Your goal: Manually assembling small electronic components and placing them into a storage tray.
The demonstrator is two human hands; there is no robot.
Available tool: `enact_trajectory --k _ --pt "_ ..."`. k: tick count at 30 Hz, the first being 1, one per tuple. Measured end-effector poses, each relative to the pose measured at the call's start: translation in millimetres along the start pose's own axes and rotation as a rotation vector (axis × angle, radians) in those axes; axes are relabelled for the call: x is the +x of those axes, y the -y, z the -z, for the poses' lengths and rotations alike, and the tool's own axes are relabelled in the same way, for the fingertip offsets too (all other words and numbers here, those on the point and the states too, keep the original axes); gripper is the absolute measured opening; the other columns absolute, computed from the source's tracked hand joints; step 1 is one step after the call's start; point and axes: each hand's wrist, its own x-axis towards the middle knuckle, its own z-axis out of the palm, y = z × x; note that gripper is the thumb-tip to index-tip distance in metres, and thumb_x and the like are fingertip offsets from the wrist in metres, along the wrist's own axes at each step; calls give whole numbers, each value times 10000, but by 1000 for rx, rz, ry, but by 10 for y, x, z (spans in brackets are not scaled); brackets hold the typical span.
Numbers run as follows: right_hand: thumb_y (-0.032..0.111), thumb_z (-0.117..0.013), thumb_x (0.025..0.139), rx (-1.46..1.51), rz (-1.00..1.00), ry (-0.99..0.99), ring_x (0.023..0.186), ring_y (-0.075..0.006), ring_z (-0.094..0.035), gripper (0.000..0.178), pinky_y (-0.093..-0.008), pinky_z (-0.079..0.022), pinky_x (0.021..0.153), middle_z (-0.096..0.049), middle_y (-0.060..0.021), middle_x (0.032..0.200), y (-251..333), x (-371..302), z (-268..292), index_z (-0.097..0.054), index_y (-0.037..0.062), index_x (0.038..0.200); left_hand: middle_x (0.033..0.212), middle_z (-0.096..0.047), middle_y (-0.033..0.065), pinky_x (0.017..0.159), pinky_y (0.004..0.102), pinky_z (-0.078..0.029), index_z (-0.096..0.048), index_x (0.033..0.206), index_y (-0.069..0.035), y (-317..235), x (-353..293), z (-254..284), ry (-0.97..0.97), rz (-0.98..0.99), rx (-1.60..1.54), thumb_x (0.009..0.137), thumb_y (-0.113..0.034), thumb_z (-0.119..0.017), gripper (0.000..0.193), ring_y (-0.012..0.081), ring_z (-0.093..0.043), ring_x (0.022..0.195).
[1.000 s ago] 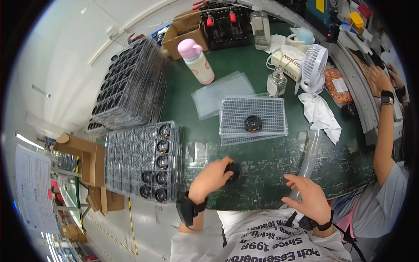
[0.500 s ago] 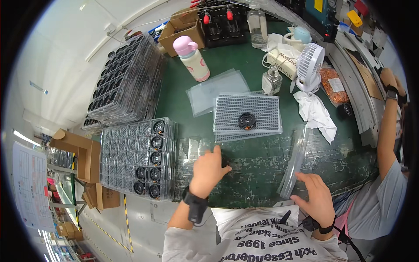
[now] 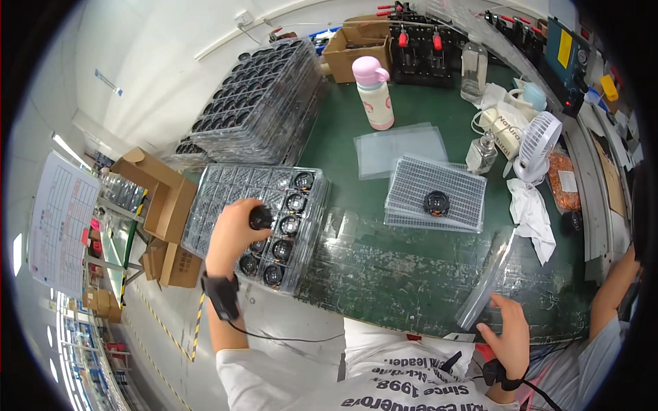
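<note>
My left hand [image 3: 233,236] is closed on a black round part [image 3: 260,217], which it holds by the rim over a clear plastic tray [image 3: 221,179]. Whether the part touches the tray I cannot tell. Similar round parts fill the tray's right-hand column, and another [image 3: 249,264] sits beside its lower end. My right hand [image 3: 508,334] rests at the table's front edge with fingers apart, holding nothing, close to a long clear plastic strip [image 3: 488,281]. One more black round part [image 3: 436,203] lies on a stack of patterned sheets [image 3: 410,179] mid-table.
Behind the tray rises a tall stack of filled trays [image 3: 274,103]. Toward the back stand a pink-capped bottle [image 3: 375,96] and a cardboard box [image 3: 348,55]. A glass bottle [image 3: 482,155], white fan [image 3: 538,147] and crumpled cloth [image 3: 531,216] are at right, near another person's arm [image 3: 617,288].
My left hand has moved left from the table's front to above the tray, with the black round part now visible in it. The view has turned left; my right hand stays near the strip.
</note>
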Motion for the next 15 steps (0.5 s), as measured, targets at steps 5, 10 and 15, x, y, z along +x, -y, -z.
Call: enact_trajectory --k 5,10,15 --pt "77 -765 642 13 56 22 1033 -335 -551 631 -409 -450 877 -599 -143 1071 21 9 -36 -529 29 1225 930 -679 135 795 358 -505 -652 1054 -31 657 57 -161 187 66 -42 553 -58 -836 535 276 -642 860" --pt "114 -765 659 -44 65 11 1117 -364 -511 613 -422 -442 919 -575 -169 1144 5 -26 -24 -532 35 1221 992 -606 101 812 364 -500 -657 1086 -85 709 303 -190 177 36 -49 529 -15 -853 595 278 -597 931" --pt "178 -772 695 -54 28 14 1154 -376 -483 607 -435 -428 940 -542 -195 1168 -32 -68 13 -523 28 1228 1050 -552 96 897 390 -497 -655 1117 -113 610 677 -303 257 -36 -73 543 0 -849 617 302 -573 1006"
